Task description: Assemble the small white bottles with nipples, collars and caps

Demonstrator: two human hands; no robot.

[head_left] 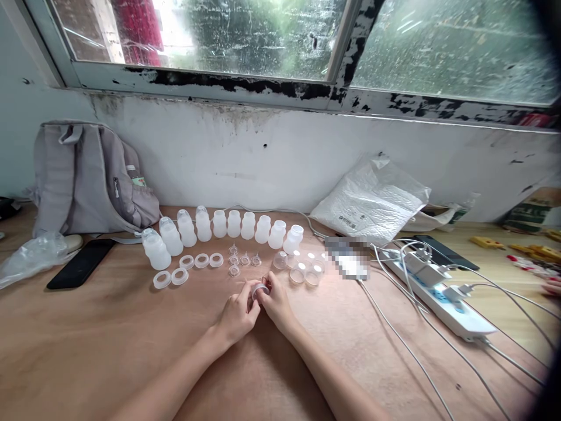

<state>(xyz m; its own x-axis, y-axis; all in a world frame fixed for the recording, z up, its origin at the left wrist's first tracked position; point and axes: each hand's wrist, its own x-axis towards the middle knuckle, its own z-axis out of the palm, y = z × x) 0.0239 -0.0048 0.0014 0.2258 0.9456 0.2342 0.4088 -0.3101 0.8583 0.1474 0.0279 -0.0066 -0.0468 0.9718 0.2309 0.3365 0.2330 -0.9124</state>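
My left hand [236, 316] and my right hand [275, 304] meet at the middle of the wooden table [109, 351], fingers pinched together on one small white plastic ring [259, 290]. Behind them curves a row of several translucent small bottles [228, 231]. Loose white rings [188, 269] lie to the left, tiny clear nipples [243, 260] just beyond my fingers, and clear caps [302, 270] to the right.
A grey backpack [87, 178] leans on the wall at the back left, with a black phone [81, 263] and a clear bag [30, 254] near it. A white plastic bag [372, 199], power strip [438, 292] and cables lie right. Another person's fingers [553, 286] show at the far right.
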